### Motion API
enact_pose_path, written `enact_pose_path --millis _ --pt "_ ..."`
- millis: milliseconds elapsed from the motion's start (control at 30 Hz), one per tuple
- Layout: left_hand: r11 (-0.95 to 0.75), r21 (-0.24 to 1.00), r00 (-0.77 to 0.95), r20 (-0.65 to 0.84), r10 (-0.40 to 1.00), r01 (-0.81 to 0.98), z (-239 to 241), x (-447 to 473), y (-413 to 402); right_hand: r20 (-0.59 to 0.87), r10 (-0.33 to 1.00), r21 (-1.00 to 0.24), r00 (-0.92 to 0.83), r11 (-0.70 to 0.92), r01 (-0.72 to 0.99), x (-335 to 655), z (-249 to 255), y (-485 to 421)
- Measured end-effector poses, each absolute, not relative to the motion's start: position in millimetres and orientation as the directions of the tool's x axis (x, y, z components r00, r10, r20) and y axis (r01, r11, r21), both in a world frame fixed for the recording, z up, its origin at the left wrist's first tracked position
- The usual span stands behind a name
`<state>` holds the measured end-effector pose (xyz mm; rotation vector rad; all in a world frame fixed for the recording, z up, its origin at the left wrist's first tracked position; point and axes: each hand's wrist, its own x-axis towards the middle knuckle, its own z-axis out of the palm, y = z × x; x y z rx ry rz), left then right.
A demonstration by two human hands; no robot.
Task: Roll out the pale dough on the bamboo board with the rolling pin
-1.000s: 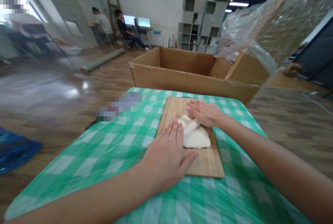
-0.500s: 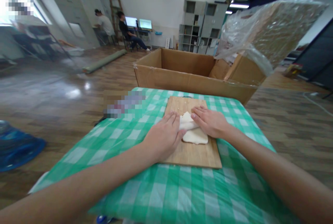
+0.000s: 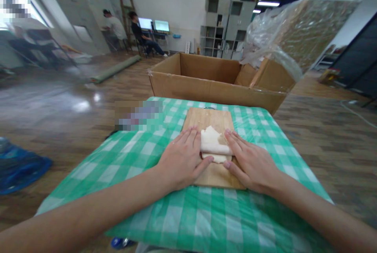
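A wooden cutting board (image 3: 207,120) lies on a table with a green-and-white checked cloth (image 3: 188,217). On the board sits a flattened piece of white dough (image 3: 209,134). A short white rolling pin (image 3: 216,150) lies across its near part. My left hand (image 3: 182,159) lies flat with fingers stretched out, touching the pin's left end and the dough's left edge. My right hand (image 3: 251,163) lies flat in the same way on the pin's right end. Both palms rest partly on the board.
A large empty cardboard box (image 3: 206,87) stands right behind the table. A plastic-wrapped bundle (image 3: 297,29) fills the upper right. A blue bag (image 3: 17,166) lies on the wooden floor at left. Two people sit at a desk with monitors (image 3: 138,29) far back.
Both hands have drawn back toward me along the board with the pin between them. The pin has turned from slanted to lying straight across. The dough now shows beyond the pin.
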<state>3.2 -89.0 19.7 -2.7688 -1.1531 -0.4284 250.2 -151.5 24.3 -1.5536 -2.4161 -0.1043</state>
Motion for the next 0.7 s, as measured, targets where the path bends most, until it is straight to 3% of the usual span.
enact_pose_path --millis 200,400,700 --pt "-0.681 0.034 0.642 0.302 0.705 0.731 22 21 -52 0.169 0.933 -0.192 -0.318 0.348 0.918 264 22 -103" --pt "-0.670 -0.029 0.642 0.322 0.696 0.742 26 39 -15 0.125 0.955 -0.265 -0.268 0.292 0.919 274 18 -63" --pt "-0.725 0.035 0.660 0.383 0.646 0.688 20 21 -51 0.214 0.946 -0.111 -0.245 0.272 0.956 249 20 -126"
